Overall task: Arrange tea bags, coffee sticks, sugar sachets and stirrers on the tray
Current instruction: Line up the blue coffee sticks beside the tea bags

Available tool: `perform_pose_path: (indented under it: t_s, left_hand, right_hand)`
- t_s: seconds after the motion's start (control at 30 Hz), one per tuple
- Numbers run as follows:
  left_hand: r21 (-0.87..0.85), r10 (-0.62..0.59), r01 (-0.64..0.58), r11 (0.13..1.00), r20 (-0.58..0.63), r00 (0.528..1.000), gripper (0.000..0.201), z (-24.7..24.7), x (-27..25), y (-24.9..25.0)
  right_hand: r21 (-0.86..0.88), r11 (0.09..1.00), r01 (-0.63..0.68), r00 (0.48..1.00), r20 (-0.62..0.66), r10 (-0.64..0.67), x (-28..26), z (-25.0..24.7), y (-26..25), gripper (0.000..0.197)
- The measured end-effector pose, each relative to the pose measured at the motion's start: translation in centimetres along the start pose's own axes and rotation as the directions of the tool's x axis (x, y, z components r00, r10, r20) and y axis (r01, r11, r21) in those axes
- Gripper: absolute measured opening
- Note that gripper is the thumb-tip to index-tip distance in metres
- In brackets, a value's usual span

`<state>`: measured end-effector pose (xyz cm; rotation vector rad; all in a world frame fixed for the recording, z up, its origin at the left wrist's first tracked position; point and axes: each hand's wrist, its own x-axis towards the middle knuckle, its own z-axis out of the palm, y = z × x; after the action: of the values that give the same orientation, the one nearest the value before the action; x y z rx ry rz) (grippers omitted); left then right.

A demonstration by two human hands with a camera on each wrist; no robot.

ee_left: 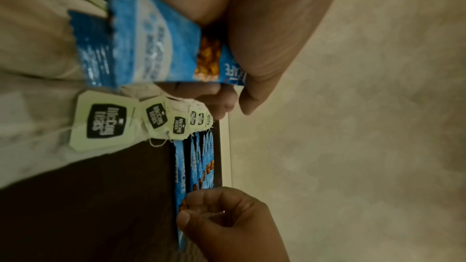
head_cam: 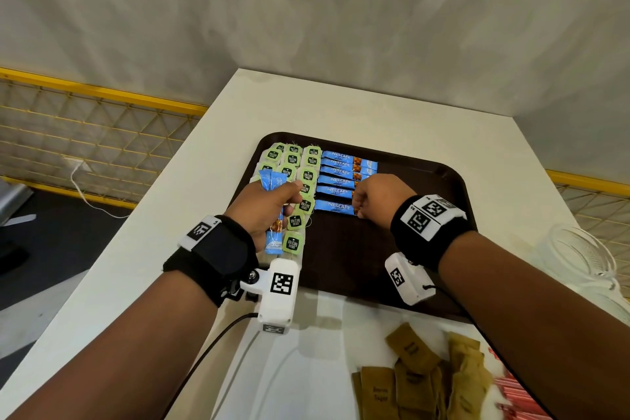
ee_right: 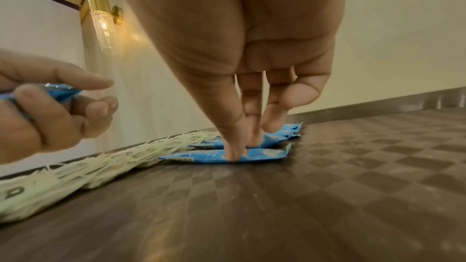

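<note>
A dark brown tray (head_cam: pixel 422 174) lies on the white table. Green-tagged tea bags (head_cam: pixel 293 177) fill its left side in columns. Beside them, several blue coffee sticks (head_cam: pixel 344 169) lie in a stacked row. My left hand (head_cam: pixel 293 198) grips a bundle of blue coffee sticks (head_cam: pixel 272 181) upright over the tea bags; the bundle (ee_left: pixel 151 47) fills the left wrist view. My right hand (head_cam: pixel 356 208) pinches the right end of the nearest coffee stick (head_cam: pixel 332 206), which lies flat on the tray. In the right wrist view its fingertips (ee_right: pixel 233 154) touch that stick (ee_right: pixel 206 156).
Brown sugar sachets (head_cam: pixel 409 372) and red-striped packets (head_cam: pixel 514 395) lie on the table in front of the tray. A clear plastic container (head_cam: pixel 576 256) stands at the right. A yellow mesh railing (head_cam: pixel 85 133) runs past the table's left edge.
</note>
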<state>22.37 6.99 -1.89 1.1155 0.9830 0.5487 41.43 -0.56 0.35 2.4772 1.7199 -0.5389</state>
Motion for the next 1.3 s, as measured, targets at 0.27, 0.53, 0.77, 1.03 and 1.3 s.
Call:
perform_pose_path:
  t_s: [0.27,0.53,0.77,1.03,1.3]
  left_hand:
    - [-0.015,-0.017,0.017,1.0,0.015,1.0,0.015,0.0,-0.3,0.0]
    - [-0.052,-0.086,0.092,0.994,0.12,0.989,0.056,0.3,-1.5,1.4]
    - [-0.05,-0.068,0.086,0.995,0.29,0.955,0.068,1.1,-2.0,1.7]
    - [0.125,0.071,-0.105,0.987,0.253,0.965,0.019,0.2,-1.6,1.1]
    - [0.067,0.17,-0.182,0.981,0.152,0.974,0.017,0.8,-1.0,1.1]
  right_hand:
    - [-0.013,1.0,-0.027,0.999,0.035,0.028,1.0,-0.3,-0.6,0.024]
    - [0.352,0.908,0.227,0.949,-0.289,-0.125,-1.2,-1.3,-3.0,0.023]
    - [0.624,0.717,0.312,0.947,-0.266,-0.181,-2.1,-2.0,-5.4,0.018]
    - [0.816,0.544,0.193,0.979,-0.197,-0.052,-2.5,-2.4,-3.2,0.009]
    - [0.917,0.39,0.088,0.996,-0.091,-0.01,-2.8,-1.4,-3.9,0.013]
